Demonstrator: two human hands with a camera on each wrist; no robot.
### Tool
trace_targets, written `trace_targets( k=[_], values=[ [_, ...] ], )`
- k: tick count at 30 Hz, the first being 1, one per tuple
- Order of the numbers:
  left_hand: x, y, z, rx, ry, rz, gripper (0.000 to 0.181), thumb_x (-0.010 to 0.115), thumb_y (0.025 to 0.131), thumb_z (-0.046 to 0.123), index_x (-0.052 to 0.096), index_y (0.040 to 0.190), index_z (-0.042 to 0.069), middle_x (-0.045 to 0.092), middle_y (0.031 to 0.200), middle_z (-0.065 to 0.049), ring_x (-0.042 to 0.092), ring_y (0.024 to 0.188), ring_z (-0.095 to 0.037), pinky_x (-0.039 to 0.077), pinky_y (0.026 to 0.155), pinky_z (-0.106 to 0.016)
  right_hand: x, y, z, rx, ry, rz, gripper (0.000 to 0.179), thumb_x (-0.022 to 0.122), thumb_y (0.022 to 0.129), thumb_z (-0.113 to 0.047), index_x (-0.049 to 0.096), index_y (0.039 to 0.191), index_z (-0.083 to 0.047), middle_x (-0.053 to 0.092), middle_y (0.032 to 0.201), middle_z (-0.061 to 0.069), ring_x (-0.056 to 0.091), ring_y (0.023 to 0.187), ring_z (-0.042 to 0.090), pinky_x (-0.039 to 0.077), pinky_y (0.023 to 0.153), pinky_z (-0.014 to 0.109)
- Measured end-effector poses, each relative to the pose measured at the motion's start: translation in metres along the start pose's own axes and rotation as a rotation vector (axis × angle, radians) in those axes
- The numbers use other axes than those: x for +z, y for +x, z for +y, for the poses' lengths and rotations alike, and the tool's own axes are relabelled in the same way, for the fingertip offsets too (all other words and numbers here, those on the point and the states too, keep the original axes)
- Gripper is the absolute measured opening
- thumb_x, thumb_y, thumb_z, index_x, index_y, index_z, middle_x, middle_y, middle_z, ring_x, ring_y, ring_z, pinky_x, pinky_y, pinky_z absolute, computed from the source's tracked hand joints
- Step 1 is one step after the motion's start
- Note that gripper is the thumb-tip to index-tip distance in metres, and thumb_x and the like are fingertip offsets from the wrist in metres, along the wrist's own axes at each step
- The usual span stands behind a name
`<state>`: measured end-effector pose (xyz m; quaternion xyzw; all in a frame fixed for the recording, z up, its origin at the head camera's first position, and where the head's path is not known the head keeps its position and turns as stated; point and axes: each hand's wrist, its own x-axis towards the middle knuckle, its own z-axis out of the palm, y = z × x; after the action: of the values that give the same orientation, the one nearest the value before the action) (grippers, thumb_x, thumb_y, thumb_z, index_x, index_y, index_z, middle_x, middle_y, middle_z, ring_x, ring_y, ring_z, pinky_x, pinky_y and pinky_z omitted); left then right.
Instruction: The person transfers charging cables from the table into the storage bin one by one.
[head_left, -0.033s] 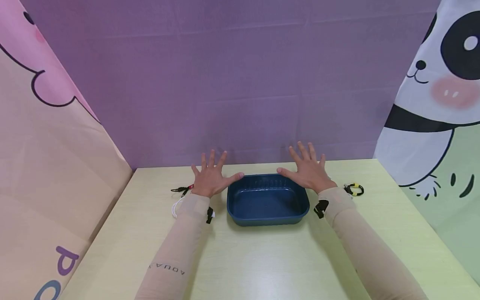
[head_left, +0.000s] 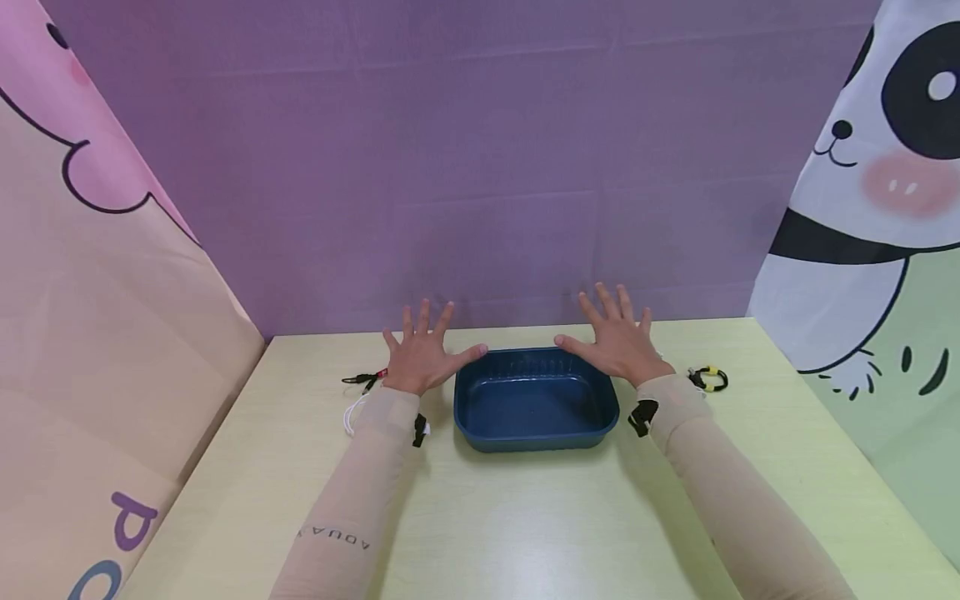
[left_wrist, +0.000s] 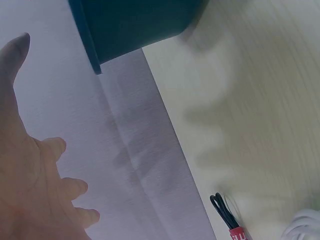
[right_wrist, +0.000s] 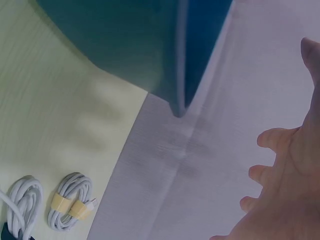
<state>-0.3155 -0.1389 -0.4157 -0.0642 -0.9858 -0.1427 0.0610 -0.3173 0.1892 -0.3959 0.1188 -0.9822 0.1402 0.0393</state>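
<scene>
A dark blue rectangular bin (head_left: 536, 442) stands on the table between both hands. To its left, my left hand (head_left: 422, 360) hovers with fingers spread, the thumb close to the bin's back left corner. My right hand (head_left: 618, 346) mirrors it over the back right corner, fingers fanned toward the purple backdrop. Neither hand holds anything. Beside the left hand lie a black cable (head_left: 360, 379) with a red wrap (left_wrist: 238, 233) and a white cable (left_wrist: 302, 225). By the right hand, the right wrist view has a coiled pale cable (right_wrist: 70, 192) with yellow bands and another pale cable bundle (right_wrist: 29, 200).
A black and yellow cable coil (head_left: 722, 380) lies on the pale wooden table (head_left: 525, 517), right of the right wrist. A purple cloth (head_left: 480, 183) hangs behind the table's back edge. Printed cloths flank both sides, with a panda (head_left: 847, 292) on the right one.
</scene>
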Motion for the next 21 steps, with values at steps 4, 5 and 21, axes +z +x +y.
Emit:
trace_targets(
  k=[4,5,21],
  values=[
    [-0.003,0.000,0.000,0.001,-0.022,0.004,0.103,0.046,0.085,0.085,0.016,0.166,0.029,0.007,0.173,-0.017,0.002,0.158,-0.047,0.004,0.114,-0.080,-0.002,-0.001,0.001,0.000,0.012,0.015,0.098,0.045,0.092,-0.077,0.015,0.166,-0.019,0.000,0.174,0.013,-0.011,0.158,0.044,0.000,0.114,0.081],
    [-0.004,-0.001,0.000,-0.002,-0.030,0.005,0.102,0.045,0.085,0.085,0.016,0.166,0.029,0.007,0.172,-0.017,0.002,0.158,-0.046,0.003,0.114,-0.080,-0.003,-0.002,0.002,0.002,0.018,0.020,0.098,0.045,0.092,-0.077,0.015,0.166,-0.019,0.000,0.174,0.013,-0.011,0.158,0.044,0.000,0.114,0.081],
    [-0.010,-0.034,0.007,0.083,-0.191,0.160,0.072,0.057,0.098,0.055,0.045,0.155,0.013,0.047,0.156,-0.021,0.044,0.144,-0.043,0.033,0.115,-0.063,-0.012,-0.037,0.003,-0.049,0.117,0.141,0.093,0.053,0.094,-0.068,0.020,0.165,-0.018,0.002,0.173,0.013,-0.007,0.158,0.044,-0.003,0.116,0.076]
  ],
)
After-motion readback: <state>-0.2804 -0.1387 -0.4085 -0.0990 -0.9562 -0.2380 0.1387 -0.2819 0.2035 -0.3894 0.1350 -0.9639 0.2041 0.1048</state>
